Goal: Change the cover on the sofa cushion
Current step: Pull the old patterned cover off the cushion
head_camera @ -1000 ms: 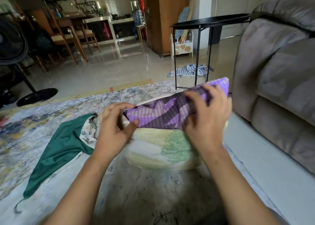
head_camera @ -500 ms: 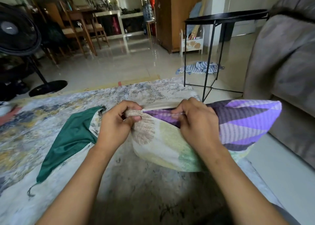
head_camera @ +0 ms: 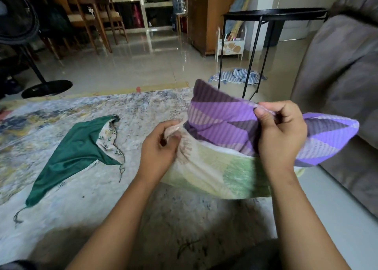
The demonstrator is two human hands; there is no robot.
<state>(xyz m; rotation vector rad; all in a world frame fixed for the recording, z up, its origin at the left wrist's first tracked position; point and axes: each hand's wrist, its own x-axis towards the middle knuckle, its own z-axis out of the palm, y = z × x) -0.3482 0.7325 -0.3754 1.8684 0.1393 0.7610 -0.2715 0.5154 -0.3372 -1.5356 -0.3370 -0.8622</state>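
Observation:
A cushion in a purple patterned cover (head_camera: 225, 120) lies across the rug in front of me, half inside a pale green and cream cover (head_camera: 216, 171). My left hand (head_camera: 159, 149) pinches the cream edge of the pale cover at its opening. My right hand (head_camera: 280, 134) grips the purple fabric on the cushion's top, further right. The cushion's right end sticks out towards the sofa. A green cover with a leafy lining (head_camera: 77, 147) lies flat on the rug to the left.
A patterned rug (head_camera: 143, 110) covers the floor under me. A grey sofa (head_camera: 343, 81) stands on the right. A black side table (head_camera: 272, 16) stands behind the cushion, with a striped cloth (head_camera: 237, 76) below it. A floor fan base (head_camera: 47, 88) sits far left.
The cushion has turned and slid further out of the pale cover to the right. My right hand shifted right along the purple fabric; my left hand keeps hold of the pale cover's edge.

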